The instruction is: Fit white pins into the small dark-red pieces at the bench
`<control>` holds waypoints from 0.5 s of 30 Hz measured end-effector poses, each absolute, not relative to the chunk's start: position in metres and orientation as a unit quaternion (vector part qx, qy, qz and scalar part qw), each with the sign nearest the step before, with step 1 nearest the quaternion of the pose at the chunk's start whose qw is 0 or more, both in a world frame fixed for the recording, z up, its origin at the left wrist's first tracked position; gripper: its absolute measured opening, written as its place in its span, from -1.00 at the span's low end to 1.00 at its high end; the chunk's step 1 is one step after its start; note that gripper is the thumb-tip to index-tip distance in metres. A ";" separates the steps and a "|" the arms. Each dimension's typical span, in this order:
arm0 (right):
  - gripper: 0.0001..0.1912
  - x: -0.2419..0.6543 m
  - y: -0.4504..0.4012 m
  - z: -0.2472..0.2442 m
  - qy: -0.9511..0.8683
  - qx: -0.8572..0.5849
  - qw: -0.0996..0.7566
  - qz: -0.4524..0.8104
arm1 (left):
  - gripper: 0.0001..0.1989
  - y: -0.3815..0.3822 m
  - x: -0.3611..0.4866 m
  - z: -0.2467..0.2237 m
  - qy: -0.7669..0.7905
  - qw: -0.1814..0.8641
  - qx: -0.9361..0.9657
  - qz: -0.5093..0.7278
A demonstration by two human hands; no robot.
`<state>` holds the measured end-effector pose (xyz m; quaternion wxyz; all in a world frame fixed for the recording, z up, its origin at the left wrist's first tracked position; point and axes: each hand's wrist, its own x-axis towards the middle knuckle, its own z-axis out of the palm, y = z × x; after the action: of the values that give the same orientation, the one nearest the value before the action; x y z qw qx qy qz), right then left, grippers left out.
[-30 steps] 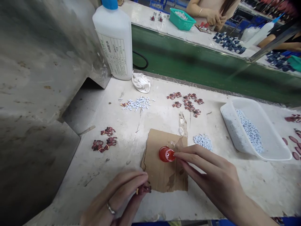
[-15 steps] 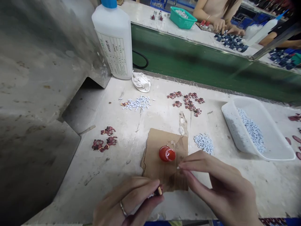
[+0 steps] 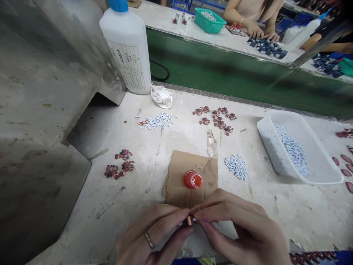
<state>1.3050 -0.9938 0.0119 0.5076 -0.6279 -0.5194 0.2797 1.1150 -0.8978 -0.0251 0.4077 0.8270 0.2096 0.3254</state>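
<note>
Left hand (image 3: 149, 233) pinches one brown figure (image 3: 189, 221) at the near edge of one cardboard sheet (image 3: 178, 165); right hand (image 3: 244, 224) grips one pale piece (image 3: 194, 219) at its side; beyond, one red pot (image 3: 190, 180) on the sheet, two pale piles (image 3: 236, 167), one translucent tub (image 3: 320, 171), one large labelled bottle (image 3: 125, 51)

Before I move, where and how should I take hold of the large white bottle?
Probably hold the white bottle around its body below the shoulder, coming from the right: it stands upright, and the metal housing crowds its left side.
</note>
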 end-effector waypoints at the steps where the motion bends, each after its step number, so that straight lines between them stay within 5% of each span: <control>1: -0.57 1.305 -0.994 0.012 -0.522 -0.627 0.506 0.280 | -0.79 -0.898 1.115 -0.026 0.211 0.409 0.826 0.327; 10: -0.46 1.310 -1.015 0.012 -0.620 -0.629 0.407 0.232 | -0.82 -0.903 1.122 -0.021 0.274 0.394 0.794 0.375; 15: -0.44 1.312 -1.004 0.014 -0.535 -0.630 0.478 0.298 | -0.66 -0.899 1.126 -0.012 0.302 0.382 0.782 0.389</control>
<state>1.3119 -1.0038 0.0136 0.4779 -0.6297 -0.5350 0.2981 1.1258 -0.8992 -0.0125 0.3820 0.7823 0.3017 0.3885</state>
